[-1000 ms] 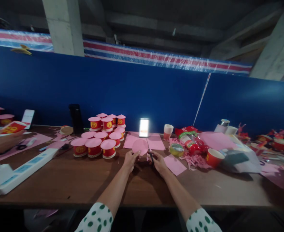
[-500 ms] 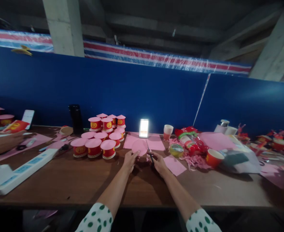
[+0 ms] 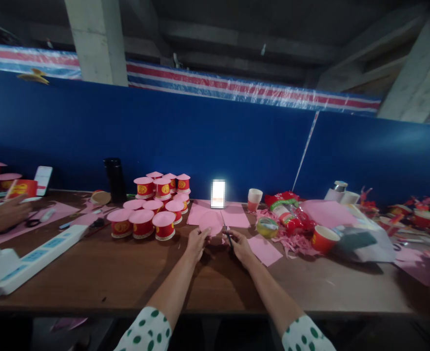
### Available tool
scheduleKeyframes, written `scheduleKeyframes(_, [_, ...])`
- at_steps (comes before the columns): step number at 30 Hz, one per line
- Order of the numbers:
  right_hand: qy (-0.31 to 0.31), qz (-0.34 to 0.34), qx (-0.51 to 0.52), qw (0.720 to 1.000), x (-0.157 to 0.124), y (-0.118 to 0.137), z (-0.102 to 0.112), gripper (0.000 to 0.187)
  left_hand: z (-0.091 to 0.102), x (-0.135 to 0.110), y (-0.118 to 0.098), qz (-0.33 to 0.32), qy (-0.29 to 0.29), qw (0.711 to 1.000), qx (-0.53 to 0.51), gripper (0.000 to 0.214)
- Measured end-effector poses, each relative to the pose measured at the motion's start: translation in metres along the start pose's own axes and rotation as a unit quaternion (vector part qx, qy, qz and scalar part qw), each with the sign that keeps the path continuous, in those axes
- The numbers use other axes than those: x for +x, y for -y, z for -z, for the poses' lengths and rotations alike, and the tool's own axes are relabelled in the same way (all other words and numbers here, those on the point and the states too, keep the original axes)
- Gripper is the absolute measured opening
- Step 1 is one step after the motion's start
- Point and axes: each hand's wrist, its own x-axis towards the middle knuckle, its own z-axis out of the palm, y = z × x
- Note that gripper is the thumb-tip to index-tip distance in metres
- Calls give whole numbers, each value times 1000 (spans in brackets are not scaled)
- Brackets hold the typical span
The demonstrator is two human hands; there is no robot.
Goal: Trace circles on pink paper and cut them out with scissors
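Note:
My left hand (image 3: 198, 242) pinches the lower left edge of a round pink paper disc (image 3: 211, 222). In my right hand (image 3: 239, 244) is a pair of dark scissors (image 3: 228, 236), its blades pointing up along the disc's right edge. A small pink offcut hangs by the blades. Behind the disc lie flat pink paper sheets (image 3: 239, 215), with a lit phone (image 3: 218, 194) upright at their back. To the left stand several red paper cups with pink paper tops (image 3: 164, 225), some stacked. A loose pink sheet (image 3: 265, 250) rests just right of my right hand.
Paper scraps (image 3: 299, 245), a tape roll (image 3: 266, 227), a red plastic bag (image 3: 286, 209) and a red cup (image 3: 324, 239) crowd the right. A power strip (image 3: 35, 258) and black bottle (image 3: 114, 180) are leftward. A co-worker's hand (image 3: 6, 217) holds a red cup at far left.
My hands, the disc and the scissors look almost unmoved. At far left, the co-worker's hand has shifted left and turned the red cup piece more upright.

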Motion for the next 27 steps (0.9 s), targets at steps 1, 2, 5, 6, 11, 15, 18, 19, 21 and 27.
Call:
scheduleKeyframes(1, [-2, 0, 1, 1000, 0, 0, 0, 44, 0, 0, 0, -1, -1, 1000, 1, 32])
scheduleKeyframes(2, [-3, -1, 3, 1000, 0, 0, 0, 45, 1, 1, 1, -3, -2, 1000, 1, 32])
scheduleKeyframes(5, [-3, -2, 3, 1000, 1, -2, 0, 45, 2, 2, 3, -10, -2, 1000, -2, 33])
scheduleKeyframes(6, [-2, -1, 1, 1000, 1, -3, 0, 44, 2, 2, 3, -11, 0, 1000, -3, 33])
scheduleKeyframes(11, [-2, 11, -7, 1000, 5, -10, 3, 41, 2, 3, 4, -22, 2, 1000, -17, 33])
scheduleKeyframes(15, [5, 21, -2, 1000, 6, -13, 4, 39, 2, 3, 5, -23, 1, 1000, -15, 34])
scheduleKeyframes(18, [4, 14, -10, 1000, 5, -11, 3, 39, 2, 4, 6, -31, 4, 999, -13, 34])
scheduleKeyframes(19, [3, 11, -14, 1000, 4, -10, 3, 39, 2, 5, 6, -33, 4, 999, -10, 34])
scheduleKeyframes(21, [1, 9, -19, 1000, 3, -8, 3, 40, 2, 5, 6, -34, 4, 999, -3, 33])
scheduleKeyframes(27, [-4, -4, -22, 1000, 1, -2, 1, 43, 1, 2, 4, -16, -8, 1000, 25, 34])
